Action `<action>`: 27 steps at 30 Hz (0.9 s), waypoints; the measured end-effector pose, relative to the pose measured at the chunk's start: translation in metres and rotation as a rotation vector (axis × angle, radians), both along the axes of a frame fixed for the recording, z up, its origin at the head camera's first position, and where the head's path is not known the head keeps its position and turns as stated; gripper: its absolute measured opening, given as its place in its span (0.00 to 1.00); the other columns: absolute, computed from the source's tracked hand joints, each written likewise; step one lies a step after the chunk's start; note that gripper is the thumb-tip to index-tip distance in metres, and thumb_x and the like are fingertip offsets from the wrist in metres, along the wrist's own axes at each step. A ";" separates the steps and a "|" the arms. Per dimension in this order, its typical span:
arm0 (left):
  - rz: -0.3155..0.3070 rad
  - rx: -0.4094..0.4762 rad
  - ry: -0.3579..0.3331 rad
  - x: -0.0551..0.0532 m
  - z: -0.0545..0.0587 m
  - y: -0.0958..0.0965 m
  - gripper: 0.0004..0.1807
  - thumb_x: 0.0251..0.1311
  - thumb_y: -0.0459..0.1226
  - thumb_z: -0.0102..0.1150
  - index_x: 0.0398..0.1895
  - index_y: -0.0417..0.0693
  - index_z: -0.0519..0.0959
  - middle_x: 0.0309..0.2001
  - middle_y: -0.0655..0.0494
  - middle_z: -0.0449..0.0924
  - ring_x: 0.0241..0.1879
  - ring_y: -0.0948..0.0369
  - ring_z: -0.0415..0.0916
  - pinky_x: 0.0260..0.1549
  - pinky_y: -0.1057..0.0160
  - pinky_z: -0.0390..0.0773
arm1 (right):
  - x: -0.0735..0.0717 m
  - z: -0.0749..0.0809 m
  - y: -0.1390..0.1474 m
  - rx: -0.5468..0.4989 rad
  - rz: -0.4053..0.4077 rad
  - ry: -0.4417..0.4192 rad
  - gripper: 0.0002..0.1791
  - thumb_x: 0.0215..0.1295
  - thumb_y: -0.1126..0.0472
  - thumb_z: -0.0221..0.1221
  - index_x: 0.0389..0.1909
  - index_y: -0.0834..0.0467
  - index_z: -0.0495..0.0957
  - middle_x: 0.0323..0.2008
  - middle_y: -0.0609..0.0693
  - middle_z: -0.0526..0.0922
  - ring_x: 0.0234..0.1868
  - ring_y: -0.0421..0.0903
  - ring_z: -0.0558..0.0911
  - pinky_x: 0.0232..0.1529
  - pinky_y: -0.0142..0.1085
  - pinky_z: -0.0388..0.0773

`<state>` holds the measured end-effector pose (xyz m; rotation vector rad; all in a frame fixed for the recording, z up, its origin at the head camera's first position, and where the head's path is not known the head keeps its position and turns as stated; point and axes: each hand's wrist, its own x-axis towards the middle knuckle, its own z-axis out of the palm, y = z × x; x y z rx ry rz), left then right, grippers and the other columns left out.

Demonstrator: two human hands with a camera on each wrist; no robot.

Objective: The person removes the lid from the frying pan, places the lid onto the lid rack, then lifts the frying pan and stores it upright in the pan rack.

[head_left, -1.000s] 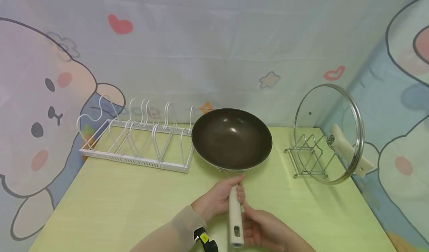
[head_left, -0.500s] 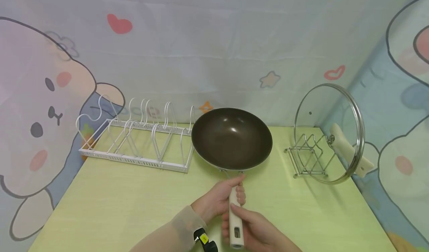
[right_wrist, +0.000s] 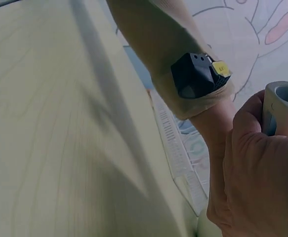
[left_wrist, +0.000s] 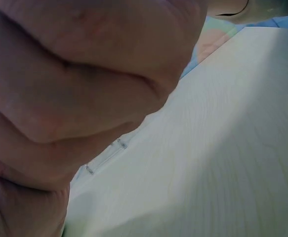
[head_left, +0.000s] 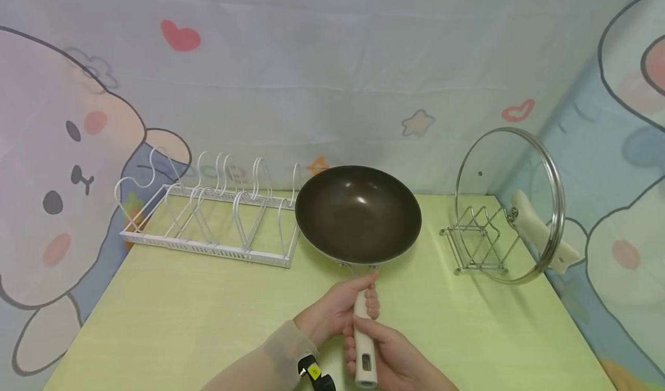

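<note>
A dark-coated frying pan [head_left: 358, 215] with a cream handle [head_left: 366, 353] is in the middle of the head view, its bowl facing up. My left hand [head_left: 332, 307] grips the handle close to the pan, thumb along the top. Right behind it, my right hand [head_left: 397, 359] wraps the lower handle from the right, the thumb lying across it and fingertips showing on the left side. Curled fingers [left_wrist: 74, 98] fill much of the left wrist view. The handle's hollow end [right_wrist: 277, 103] sticks out of the right hand in the right wrist view.
Left of the pan stands a white wire rack [head_left: 208, 248] with upright loops, close to the pan's rim. On the right, a glass lid [head_left: 557, 206] with a cream knob [head_left: 535, 223] leans upright in a small metal rack [head_left: 462, 252]. A printed cloth [head_left: 322, 79] hangs behind the table.
My right hand has moved left from beside the handle and taken hold of it, its thumb now over the top. The left hand keeps its grip, and the pan stays in place.
</note>
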<state>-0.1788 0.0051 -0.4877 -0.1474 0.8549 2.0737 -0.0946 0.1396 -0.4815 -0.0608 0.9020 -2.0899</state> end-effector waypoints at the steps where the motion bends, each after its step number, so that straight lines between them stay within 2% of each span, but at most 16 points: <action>1: 0.004 -0.001 0.002 0.000 0.000 0.000 0.18 0.84 0.47 0.48 0.31 0.54 0.62 0.21 0.68 0.62 0.18 0.73 0.63 0.22 0.79 0.67 | 0.000 0.000 -0.001 -0.009 -0.003 -0.002 0.16 0.88 0.51 0.41 0.46 0.53 0.76 0.34 0.41 0.81 0.34 0.34 0.81 0.41 0.27 0.82; 5: 0.013 -0.021 0.008 0.000 0.000 -0.001 0.19 0.84 0.47 0.49 0.30 0.55 0.62 0.21 0.68 0.61 0.19 0.73 0.62 0.23 0.79 0.66 | 0.000 0.002 -0.006 -0.056 -0.020 -0.054 0.16 0.88 0.51 0.41 0.43 0.52 0.74 0.30 0.41 0.80 0.31 0.33 0.81 0.37 0.25 0.80; 11: -0.020 -0.032 0.019 -0.001 -0.001 -0.003 0.22 0.84 0.49 0.49 0.26 0.57 0.62 0.20 0.70 0.62 0.18 0.74 0.63 0.23 0.80 0.65 | 0.000 0.003 -0.012 -0.112 -0.032 -0.159 0.16 0.88 0.48 0.43 0.41 0.52 0.73 0.27 0.39 0.77 0.27 0.30 0.75 0.32 0.22 0.74; 18: -0.050 -0.013 0.009 -0.001 -0.002 -0.002 0.22 0.84 0.51 0.48 0.26 0.58 0.62 0.20 0.71 0.62 0.18 0.75 0.62 0.23 0.81 0.65 | 0.001 0.006 -0.015 -0.157 -0.037 -0.199 0.20 0.89 0.46 0.39 0.38 0.52 0.72 0.22 0.36 0.70 0.21 0.29 0.67 0.26 0.21 0.68; 24: -0.071 -0.002 -0.014 0.003 -0.003 -0.001 0.23 0.84 0.51 0.48 0.25 0.59 0.62 0.19 0.72 0.64 0.18 0.76 0.65 0.22 0.83 0.66 | 0.003 0.006 -0.017 -0.127 -0.051 -0.213 0.20 0.88 0.47 0.39 0.33 0.49 0.68 0.20 0.35 0.57 0.17 0.29 0.62 0.21 0.20 0.63; 27: -0.076 -0.007 -0.013 0.004 -0.005 -0.001 0.23 0.84 0.50 0.48 0.25 0.58 0.62 0.19 0.72 0.64 0.18 0.75 0.66 0.23 0.83 0.66 | 0.003 0.004 -0.017 -0.122 -0.039 -0.196 0.22 0.88 0.47 0.37 0.31 0.48 0.68 0.20 0.35 0.56 0.17 0.28 0.62 0.20 0.20 0.62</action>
